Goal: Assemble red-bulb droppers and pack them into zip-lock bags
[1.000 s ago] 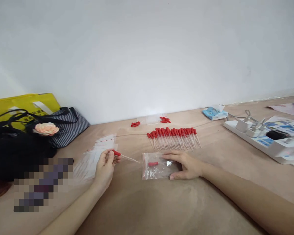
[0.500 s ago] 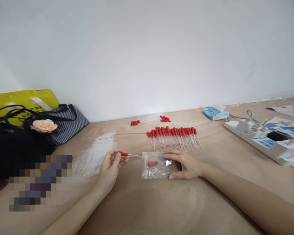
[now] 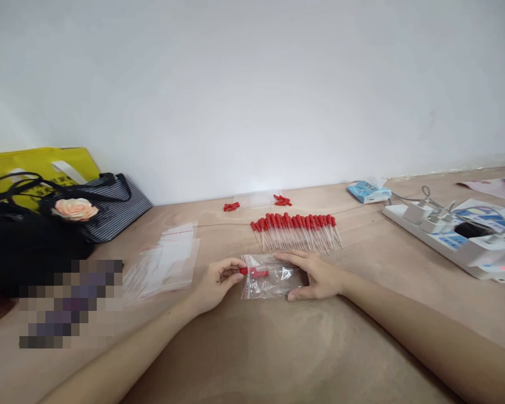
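A clear zip bag (image 3: 280,286) with a red line along its left end lies flat on the table. My left hand (image 3: 221,280) is closed, thumb and fingers pinching the red bulb of a glass dropper (image 3: 244,270) at the bag's left end. The dropper's tube appears to be inside the bag, where a loose red rubber bulb (image 3: 261,274) also lies. My right hand (image 3: 320,275) grips the bag's right part, fingers along the far edge and thumb at the near edge. Behind the bag, several red-capped droppers (image 3: 297,224) lie side by side.
More zip bags (image 3: 168,258) lie spread at the left. Two small heaps of red bulbs (image 3: 231,207) and a clear bag (image 3: 258,200) are near the wall. A tissue pack (image 3: 368,192) and a power strip (image 3: 433,235) sit right; a striped bag (image 3: 120,213) stands left.
My left hand has moved right with the dropper, so its tube has gone from the bag's mouth to inside. My right hand stays on the bag. The view has shifted slightly.
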`<state>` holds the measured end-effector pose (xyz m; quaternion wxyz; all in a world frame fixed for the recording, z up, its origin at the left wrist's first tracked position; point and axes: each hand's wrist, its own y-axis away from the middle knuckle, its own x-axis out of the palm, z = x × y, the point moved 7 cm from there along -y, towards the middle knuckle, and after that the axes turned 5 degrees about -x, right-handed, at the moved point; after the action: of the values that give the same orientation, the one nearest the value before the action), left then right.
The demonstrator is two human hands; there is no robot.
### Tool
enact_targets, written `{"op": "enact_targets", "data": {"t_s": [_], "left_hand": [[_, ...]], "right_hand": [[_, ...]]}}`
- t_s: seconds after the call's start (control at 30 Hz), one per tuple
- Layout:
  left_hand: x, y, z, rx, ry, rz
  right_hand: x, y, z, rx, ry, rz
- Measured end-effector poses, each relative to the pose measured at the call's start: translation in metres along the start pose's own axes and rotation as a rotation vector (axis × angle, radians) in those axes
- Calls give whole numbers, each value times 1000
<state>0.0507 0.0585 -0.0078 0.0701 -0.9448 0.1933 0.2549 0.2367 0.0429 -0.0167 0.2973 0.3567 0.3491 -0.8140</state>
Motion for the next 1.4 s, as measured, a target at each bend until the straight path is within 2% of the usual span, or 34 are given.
{"op": "enact_targets", "data": {"t_s": [0.1,0.23,0.4,0.63,0.7,0.8,0.87,0.93,1.07,1.17,1.27,1.4], "left_hand": [[7,-8,-1,40,-124,-4],[7,-11,2,76,-238,-115],[4,-8,7,7,-224,-174],[6,-1,2,-1,-164,-99],[1,2,2,16,-153,-121],[-17,-1,5,-2,-188,-269],[-28,-11,6,-29,-249,-343],[-30,-31,3,-45,-317,-332],[-20,-84,-4,-79,-375,-298],[-10,-118,-1,-144,-390,-293],[-3,-135,5,-227,-412,-281],[-1,-141,7,-299,-426,-255]], "right_hand": [[0,0,0,16,-8,2],[1,0,-2,26,-3,6],[0,1,-1,-2,-11,-11],[0,1,-1,-20,-10,-29],[-1,1,1,-31,-9,-28],[-1,0,3,-27,-9,-20],[-1,0,2,-17,-8,-17],[0,0,1,-11,-5,-11],[1,1,-1,-13,-13,-12],[1,0,-1,-21,-23,-10],[2,0,-1,-20,-22,-4],[1,-1,0,-20,-21,3]]}}
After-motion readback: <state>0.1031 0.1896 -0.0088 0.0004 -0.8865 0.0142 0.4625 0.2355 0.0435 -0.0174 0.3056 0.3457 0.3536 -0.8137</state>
